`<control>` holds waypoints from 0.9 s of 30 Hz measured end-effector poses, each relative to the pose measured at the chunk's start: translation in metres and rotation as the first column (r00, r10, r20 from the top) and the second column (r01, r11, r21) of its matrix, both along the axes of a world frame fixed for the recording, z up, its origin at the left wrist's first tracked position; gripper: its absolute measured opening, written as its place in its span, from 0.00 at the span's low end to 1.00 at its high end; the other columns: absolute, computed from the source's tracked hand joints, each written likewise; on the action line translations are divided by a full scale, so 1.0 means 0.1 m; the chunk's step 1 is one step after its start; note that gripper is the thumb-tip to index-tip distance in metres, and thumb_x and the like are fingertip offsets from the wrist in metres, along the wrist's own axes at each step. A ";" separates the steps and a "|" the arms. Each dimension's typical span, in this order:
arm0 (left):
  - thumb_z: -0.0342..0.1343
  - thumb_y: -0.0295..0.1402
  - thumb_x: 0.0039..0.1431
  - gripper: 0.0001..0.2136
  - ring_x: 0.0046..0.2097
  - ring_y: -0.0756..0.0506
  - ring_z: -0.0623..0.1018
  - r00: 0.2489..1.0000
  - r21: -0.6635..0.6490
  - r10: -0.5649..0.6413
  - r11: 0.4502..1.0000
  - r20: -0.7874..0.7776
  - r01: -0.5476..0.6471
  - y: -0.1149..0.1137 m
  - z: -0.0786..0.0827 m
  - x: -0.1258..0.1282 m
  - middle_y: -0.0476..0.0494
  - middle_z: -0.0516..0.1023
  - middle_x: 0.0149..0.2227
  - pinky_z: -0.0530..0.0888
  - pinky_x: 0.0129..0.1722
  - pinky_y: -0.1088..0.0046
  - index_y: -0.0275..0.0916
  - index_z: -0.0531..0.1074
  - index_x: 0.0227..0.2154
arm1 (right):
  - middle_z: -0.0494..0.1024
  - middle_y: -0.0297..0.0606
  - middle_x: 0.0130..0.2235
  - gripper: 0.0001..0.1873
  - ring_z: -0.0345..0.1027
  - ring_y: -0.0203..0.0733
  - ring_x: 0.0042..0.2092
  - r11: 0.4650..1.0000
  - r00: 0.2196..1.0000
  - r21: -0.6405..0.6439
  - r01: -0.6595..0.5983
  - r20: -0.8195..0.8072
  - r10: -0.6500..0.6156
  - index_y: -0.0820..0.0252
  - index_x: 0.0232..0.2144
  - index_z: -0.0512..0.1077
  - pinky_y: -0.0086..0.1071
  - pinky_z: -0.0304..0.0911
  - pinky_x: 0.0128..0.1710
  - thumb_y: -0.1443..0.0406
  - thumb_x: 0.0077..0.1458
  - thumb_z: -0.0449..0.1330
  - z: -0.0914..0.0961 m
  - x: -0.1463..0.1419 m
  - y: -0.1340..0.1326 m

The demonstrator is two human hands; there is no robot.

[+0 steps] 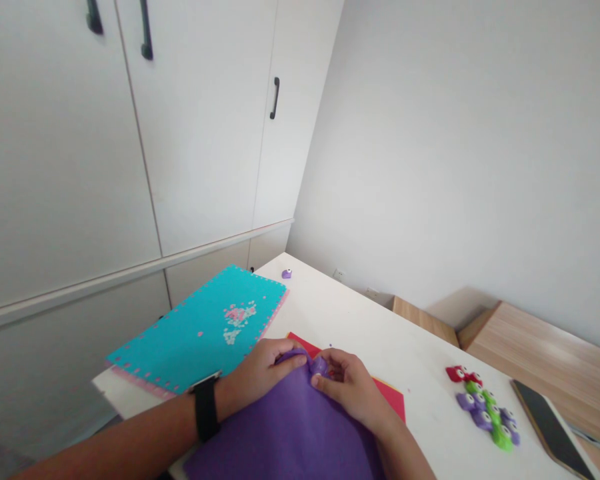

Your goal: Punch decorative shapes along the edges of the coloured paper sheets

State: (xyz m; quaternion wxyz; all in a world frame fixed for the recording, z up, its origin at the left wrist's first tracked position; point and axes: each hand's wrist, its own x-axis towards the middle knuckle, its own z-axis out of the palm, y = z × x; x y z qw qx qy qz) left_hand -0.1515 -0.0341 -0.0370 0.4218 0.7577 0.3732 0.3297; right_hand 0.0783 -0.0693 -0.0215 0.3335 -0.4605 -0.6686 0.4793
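A sheet of purple paper (300,427) is held up near me, its upper edge bent over. My left hand (275,363) pinches that edge between thumb and fingers; a black band circles the wrist. Closed around a small purple craft punch (319,365) is my right hand (347,383), its thumb on the near side. The punch sits at the paper's edge, but its slot is hidden. Red paper (390,398) lies underneath on the table, partly covered by the purple sheet and my hands.
To the left, a turquoise sheet (190,337) with notched edges overlaps a pink one and carries small paper cutouts (239,313). Another purple punch (287,274) stands near the white table's (340,310) far corner. Several coloured punches (485,407) cluster at right, beside a dark phone-like slab (550,427).
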 end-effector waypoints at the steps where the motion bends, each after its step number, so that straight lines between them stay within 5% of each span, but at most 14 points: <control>1: 0.53 0.45 0.67 0.17 0.37 0.44 0.78 1.000 -0.001 0.003 1.000 0.002 -0.003 0.00 0.01 0.00 0.45 0.83 0.35 0.70 0.39 0.71 0.37 0.80 0.37 | 0.75 0.34 0.32 0.18 0.65 0.40 0.34 1.000 1.000 0.003 0.002 -0.004 -0.002 0.59 0.38 0.78 0.31 0.61 0.35 0.52 0.53 0.68 0.00 -0.01 0.00; 13: 0.54 0.44 0.66 0.15 0.38 0.44 0.78 0.998 -0.031 0.034 0.999 0.047 -0.032 0.00 0.01 0.01 0.46 0.83 0.36 0.71 0.39 0.72 0.38 0.80 0.37 | 0.77 0.36 0.35 0.17 0.69 0.43 0.37 1.000 1.000 0.013 0.004 -0.006 -0.004 0.58 0.39 0.78 0.33 0.63 0.38 0.52 0.54 0.68 0.02 -0.02 -0.01; 19: 0.53 0.44 0.66 0.16 0.38 0.44 0.79 0.999 -0.048 0.024 0.999 0.040 -0.022 -0.01 0.00 0.02 0.45 0.83 0.39 0.71 0.39 0.71 0.38 0.80 0.41 | 0.76 0.33 0.36 0.25 0.69 0.39 0.36 0.995 0.989 -0.097 -0.022 -0.150 0.007 0.55 0.49 0.74 0.32 0.64 0.38 0.50 0.52 0.70 0.03 0.05 0.02; 23: 0.52 0.45 0.67 0.17 0.37 0.45 0.78 0.999 -0.024 0.045 0.999 -0.001 -0.045 0.00 -0.03 0.01 0.46 0.83 0.36 0.70 0.37 0.72 0.37 0.80 0.39 | 0.76 0.32 0.33 0.24 0.70 0.36 0.31 0.965 0.934 -0.253 0.064 -0.327 -0.147 0.55 0.49 0.73 0.28 0.63 0.31 0.49 0.55 0.67 -0.02 0.07 0.05; 27: 0.52 0.45 0.66 0.17 0.36 0.44 0.77 0.996 0.014 0.069 0.998 -0.049 -0.069 0.01 -0.05 0.01 0.45 0.82 0.35 0.70 0.37 0.72 0.37 0.79 0.37 | 0.78 0.38 0.39 0.27 0.76 0.39 0.33 0.890 0.793 -0.380 0.252 -0.446 -0.415 0.57 0.45 0.73 0.33 0.72 0.35 0.50 0.48 0.72 -0.09 0.20 0.16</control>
